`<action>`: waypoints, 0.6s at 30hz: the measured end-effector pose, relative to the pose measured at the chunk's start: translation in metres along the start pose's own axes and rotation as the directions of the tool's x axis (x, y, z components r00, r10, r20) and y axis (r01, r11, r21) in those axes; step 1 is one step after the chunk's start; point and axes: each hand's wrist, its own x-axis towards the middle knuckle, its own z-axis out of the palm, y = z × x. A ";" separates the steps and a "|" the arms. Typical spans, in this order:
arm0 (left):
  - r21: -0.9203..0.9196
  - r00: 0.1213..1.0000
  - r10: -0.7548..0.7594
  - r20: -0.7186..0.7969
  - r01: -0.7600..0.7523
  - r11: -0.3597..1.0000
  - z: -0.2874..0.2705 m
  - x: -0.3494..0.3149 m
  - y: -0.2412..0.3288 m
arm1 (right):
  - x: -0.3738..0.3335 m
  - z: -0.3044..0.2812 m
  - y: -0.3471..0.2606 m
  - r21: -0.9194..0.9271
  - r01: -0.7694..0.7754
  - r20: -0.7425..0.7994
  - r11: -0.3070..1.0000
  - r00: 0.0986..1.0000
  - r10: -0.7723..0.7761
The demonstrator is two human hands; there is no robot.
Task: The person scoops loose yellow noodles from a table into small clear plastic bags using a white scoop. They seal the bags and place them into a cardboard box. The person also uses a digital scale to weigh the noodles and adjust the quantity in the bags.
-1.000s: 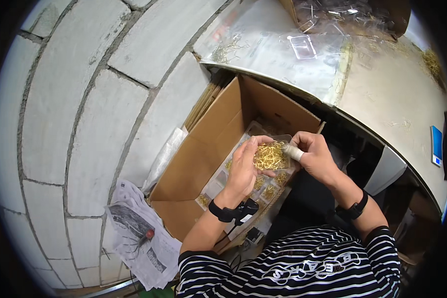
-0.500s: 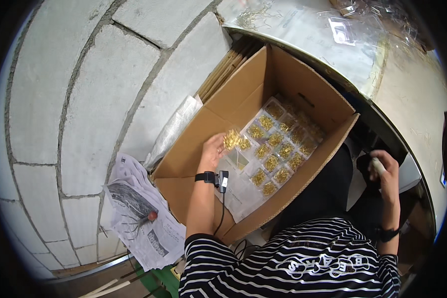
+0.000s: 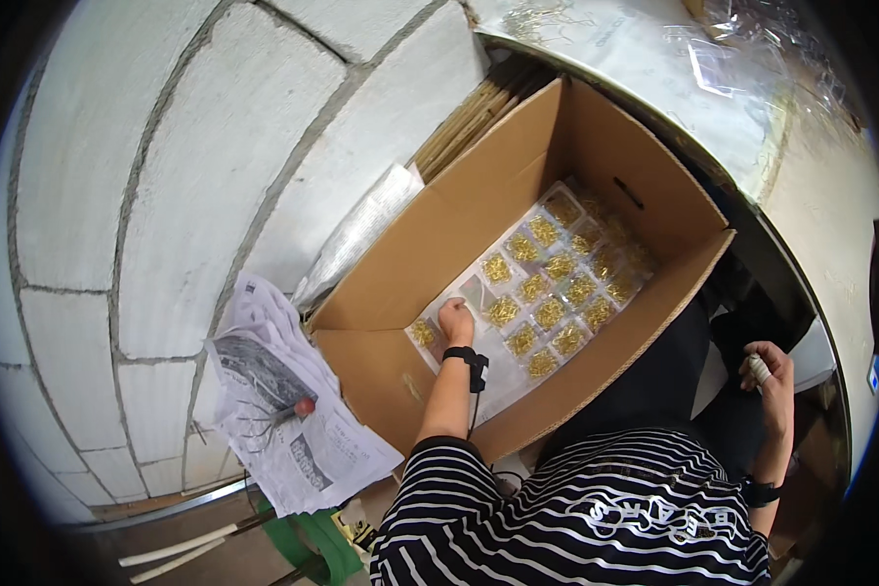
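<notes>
My left hand [image 3: 455, 320] reaches down into an open cardboard box [image 3: 488, 225], its fingers curled closed over the white sheet lining the bottom. What the fingers hold, if anything, is hidden. Just left of the hand, near the box's left wall, lies a clear packet of gold-coloured metal pieces [image 3: 423, 333]. Rows of similar clear packets [image 3: 549, 313] cover the right part of the bottom; the pieces are too small to name. Outside the box, my right hand [image 3: 770, 376] hovers near my knee with fingers loosely curled in. One digit has a white wrapping, and nothing shows in its grasp.
Crumpled newspaper [image 3: 283, 420] with a small reddish round thing on it lies beside the box's left end. A block wall [image 3: 215, 166] rises at the left. Beyond the box, a worktop [image 3: 645, 68] carries loose gold pieces and clear plastic packaging [image 3: 713, 66].
The packet my left hand held now lies near the box's left wall, and that hand has moved lower in the picture. My right hand has dropped slightly and its fingers have drawn closer together.
</notes>
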 end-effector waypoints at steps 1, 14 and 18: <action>0.141 1.000 0.020 -0.002 -0.019 0.990 -0.020 -0.009 0.053 | -0.004 -0.003 0.004 -0.016 0.004 -0.030 1.000 1.000 -0.005; 0.636 0.952 -0.302 -0.051 0.264 0.725 -0.088 -0.039 0.042 | 0.005 0.010 0.015 -0.075 -0.050 0.087 0.996 0.995 0.057; 0.670 0.958 -0.278 -0.070 0.251 0.698 -0.061 -0.035 0.011 | 0.003 0.015 0.013 -0.098 -0.076 0.083 0.992 0.993 0.084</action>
